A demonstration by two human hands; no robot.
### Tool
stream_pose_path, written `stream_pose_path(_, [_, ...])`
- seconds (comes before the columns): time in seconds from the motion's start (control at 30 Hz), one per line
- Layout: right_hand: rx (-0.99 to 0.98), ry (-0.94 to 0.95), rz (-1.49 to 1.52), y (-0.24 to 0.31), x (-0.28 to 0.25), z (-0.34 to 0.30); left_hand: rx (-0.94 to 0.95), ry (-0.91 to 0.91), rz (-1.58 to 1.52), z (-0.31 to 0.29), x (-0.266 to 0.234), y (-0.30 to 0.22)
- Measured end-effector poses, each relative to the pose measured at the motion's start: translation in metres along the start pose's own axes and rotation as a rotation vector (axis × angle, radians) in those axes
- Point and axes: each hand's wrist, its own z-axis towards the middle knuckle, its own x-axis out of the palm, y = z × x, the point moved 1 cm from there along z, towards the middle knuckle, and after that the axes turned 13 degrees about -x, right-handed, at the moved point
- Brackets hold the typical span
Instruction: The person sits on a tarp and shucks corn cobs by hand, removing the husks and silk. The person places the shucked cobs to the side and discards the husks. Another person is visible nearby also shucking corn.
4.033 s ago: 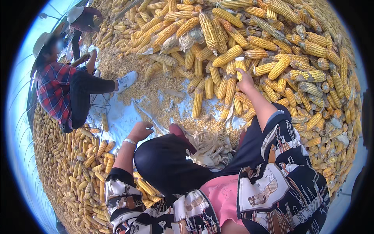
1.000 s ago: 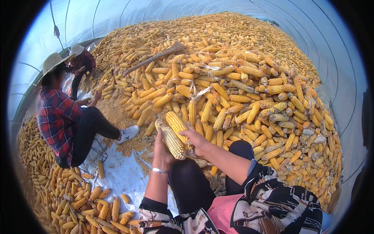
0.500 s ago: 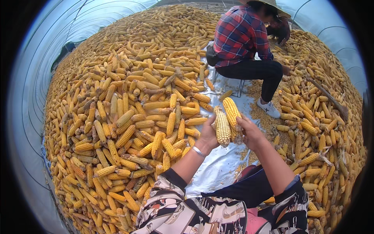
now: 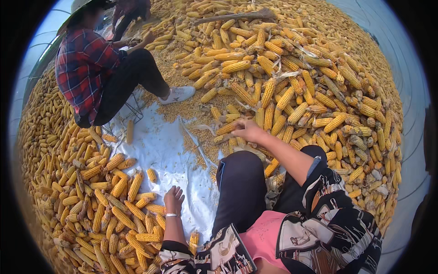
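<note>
On the right, my right hand point(image 4: 248, 131) reaches over the near edge of a heap of yellow corn cobs point(image 4: 285, 98). Its thumb and fingers close on the end of a corn cob point(image 4: 226, 128) lying there. My left hand point(image 4: 174, 200), with a silvery bracelet at the wrist, holds nothing, and its fingers are apart. It hovers over the white sheet point(image 4: 159, 157), beside another pile of corn cobs point(image 4: 123, 217) at the left. A single corn cob point(image 4: 151, 175) lies on the sheet beyond that hand.
A person in a plaid shirt point(image 4: 89, 57) sits on a low wire-legged stool at the far left, a second person point(image 4: 130, 13) behind. Loose kernels point(image 4: 182, 102) cover the ground near a white shoe point(image 4: 179, 94). A broom point(image 4: 237, 17) lies on the far heap.
My view has swung to the right. The two cobs are no longer in my hands. My left hand has dropped low beside the left pile; my right has gone to a cob at the right heap.
</note>
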Motion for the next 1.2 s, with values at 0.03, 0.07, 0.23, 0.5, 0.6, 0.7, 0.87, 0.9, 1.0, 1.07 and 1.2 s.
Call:
stream_pose_path(0.03, [0.159,-0.075,-0.033,-0.041,-0.015,-0.019,-0.065,0.077,0.211,0.020,0.031,0.024])
stream_pose_path(0.07, [0.278,-0.003,0.010,-0.076,-0.030,-0.036,-0.058,0.113,0.376,0.035,0.063,0.047])
stream_pose_path(0.23, [0.452,0.179,-0.253,-0.191,-0.025,-0.112,0.331,0.479,0.958,0.091,0.186,0.064])
stream_pose_path(0.5, [0.561,0.209,0.210,-0.252,0.066,-0.168,0.301,0.422,1.421,0.150,0.246,0.043])
stream_pose_path(0.6, [0.361,0.091,0.058,-0.250,0.066,-0.145,0.538,0.296,1.527,0.173,0.254,0.039])
stream_pose_path(0.7, [0.249,-0.039,-0.250,-0.247,0.046,-0.091,0.840,0.193,1.507,0.201,0.270,0.035])
stream_pose_path(0.87, [0.372,-0.103,-0.737,-0.242,0.015,0.003,0.985,-0.015,1.809,0.235,0.313,0.045])
stream_pose_path(0.9, [0.456,0.005,-0.717,-0.242,0.015,0.016,0.745,-0.023,1.902,0.238,0.318,0.049])
stream_pose_path(1.0, [0.570,0.212,-0.669,-0.243,0.015,0.037,0.329,-0.008,1.880,0.233,0.316,0.053])
stream_pose_path(1.07, [0.590,0.205,-0.611,-0.245,0.015,0.039,0.426,0.010,1.708,0.228,0.315,0.045])
stream_pose_path(1.2, [0.568,0.205,-0.615,-0.246,0.011,0.036,0.999,0.299,1.509,0.231,0.335,0.019])
